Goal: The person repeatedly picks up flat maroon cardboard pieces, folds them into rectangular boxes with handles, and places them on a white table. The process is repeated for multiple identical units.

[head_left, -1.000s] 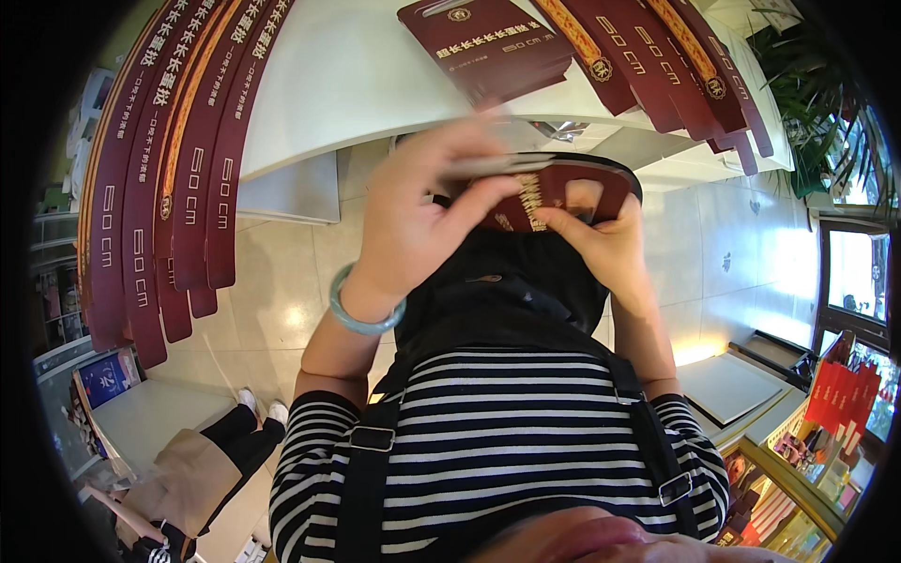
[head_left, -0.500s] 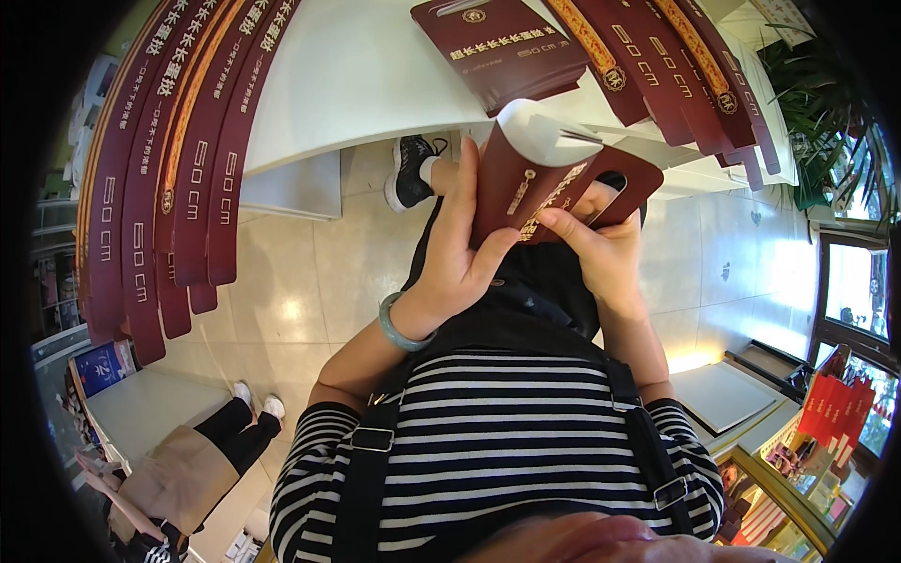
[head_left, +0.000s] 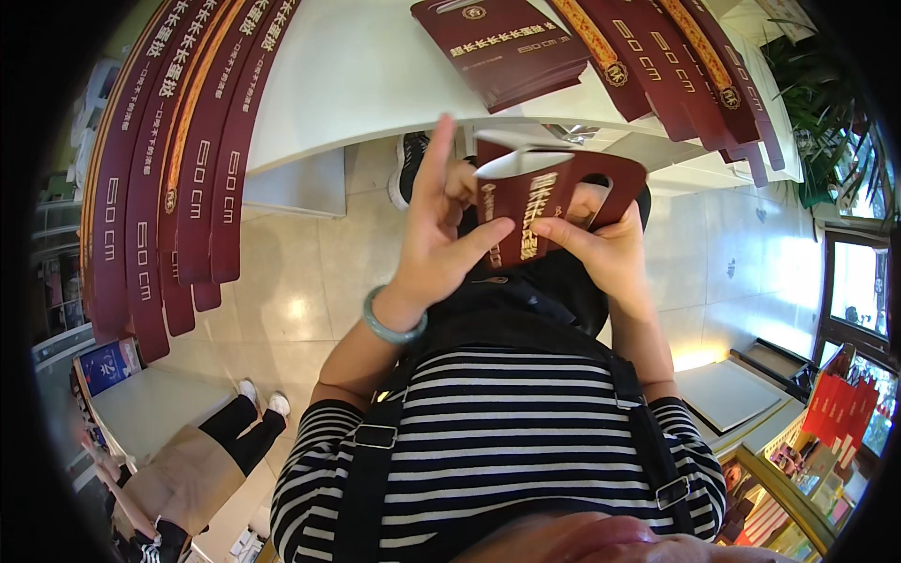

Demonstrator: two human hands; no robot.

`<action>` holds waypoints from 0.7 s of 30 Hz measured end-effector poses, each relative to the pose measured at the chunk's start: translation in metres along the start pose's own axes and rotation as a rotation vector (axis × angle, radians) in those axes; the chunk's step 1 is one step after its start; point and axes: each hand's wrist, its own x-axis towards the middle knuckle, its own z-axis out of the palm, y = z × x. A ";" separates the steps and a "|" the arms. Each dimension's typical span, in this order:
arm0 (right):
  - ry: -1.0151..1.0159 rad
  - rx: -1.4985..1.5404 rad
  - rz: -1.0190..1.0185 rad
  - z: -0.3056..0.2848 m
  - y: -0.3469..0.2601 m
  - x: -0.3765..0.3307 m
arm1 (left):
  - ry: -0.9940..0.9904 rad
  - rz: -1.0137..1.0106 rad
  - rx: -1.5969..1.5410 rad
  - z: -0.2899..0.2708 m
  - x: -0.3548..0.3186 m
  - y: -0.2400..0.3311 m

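A small maroon folding carton (head_left: 511, 202) with gold lettering is held upright in front of my waist, its white-lined top gaping. My right hand (head_left: 610, 244) is closed on its right side, thumb on the front, beside the flap with an oval handle cutout (head_left: 593, 188). My left hand (head_left: 436, 225) is open at the carton's left side. Its thumb touches the front face, the index finger points up and slightly blurred, and the other fingers bend near the left edge. A pale green bangle (head_left: 392, 324) circles my left wrist.
A stack of flat maroon cartons (head_left: 502, 52) lies on the white table (head_left: 347, 75) ahead. Long maroon boxes overhang its edge at left (head_left: 169, 178) and right (head_left: 671, 75). Another person (head_left: 192, 469) is at lower left beside a counter; a plant (head_left: 831, 141) stands far right.
My left palm and fingers have come away from the carton's left side, with the index finger raised. The carton has flattened somewhat at the top and turned slightly. My right hand keeps its hold.
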 end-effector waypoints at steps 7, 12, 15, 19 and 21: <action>0.167 0.174 -0.039 0.016 0.013 0.012 | 0.273 0.003 -0.043 0.000 0.025 0.006; 0.234 0.229 -0.050 0.011 0.038 0.007 | 0.403 0.020 -0.176 0.010 0.028 -0.013; 0.127 0.080 -0.026 -0.016 0.029 0.006 | 0.311 -0.058 -0.026 -0.028 0.029 -0.001; -0.047 -0.071 0.036 -0.030 0.022 0.025 | 0.221 0.019 0.057 -0.046 0.025 0.006; 0.043 -0.313 -0.041 -0.031 0.016 0.051 | 0.191 0.097 0.416 -0.079 0.036 0.012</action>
